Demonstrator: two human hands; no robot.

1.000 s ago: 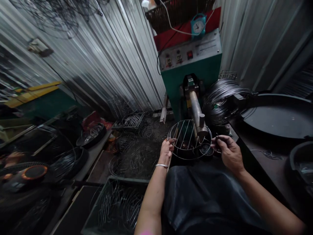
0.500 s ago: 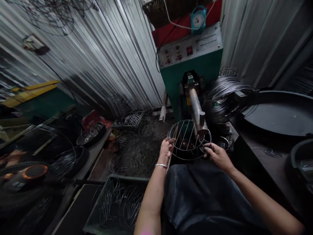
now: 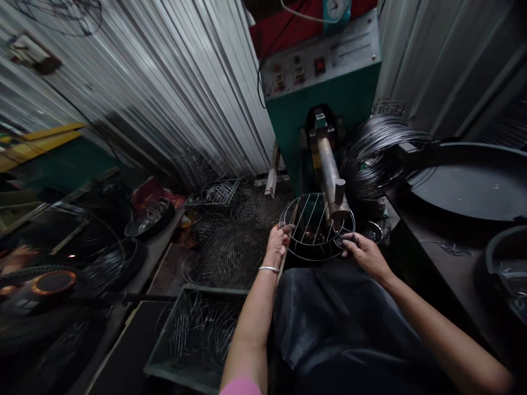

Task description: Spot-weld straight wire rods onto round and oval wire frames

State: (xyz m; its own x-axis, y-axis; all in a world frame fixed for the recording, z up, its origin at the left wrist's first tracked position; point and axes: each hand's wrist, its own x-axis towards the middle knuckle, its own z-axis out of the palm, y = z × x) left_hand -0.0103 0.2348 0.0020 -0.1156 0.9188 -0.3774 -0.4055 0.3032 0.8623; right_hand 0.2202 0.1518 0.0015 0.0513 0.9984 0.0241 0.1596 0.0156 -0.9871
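Note:
A round wire rack (image 3: pixel 308 227) with parallel cross wires lies under the metal arm (image 3: pixel 332 184) of a green welding machine (image 3: pixel 325 104). My left hand (image 3: pixel 278 244), with a bangle on the wrist, pinches the rack's left rim. My right hand (image 3: pixel 362 252) grips the rack's right rim with closed fingers. A dark apron covers my lap below both hands.
A coil of dark wire (image 3: pixel 376 156) sits right of the machine beside a large black pan (image 3: pixel 473 184). A tray of finished wire racks (image 3: pixel 201 334) stands at my lower left. More racks (image 3: pixel 222 241) litter the floor by the corrugated wall (image 3: pixel 164 93).
My right hand came in from the right and took hold of the rack's right rim. My view tilted down slightly. The left hand stayed on the rim.

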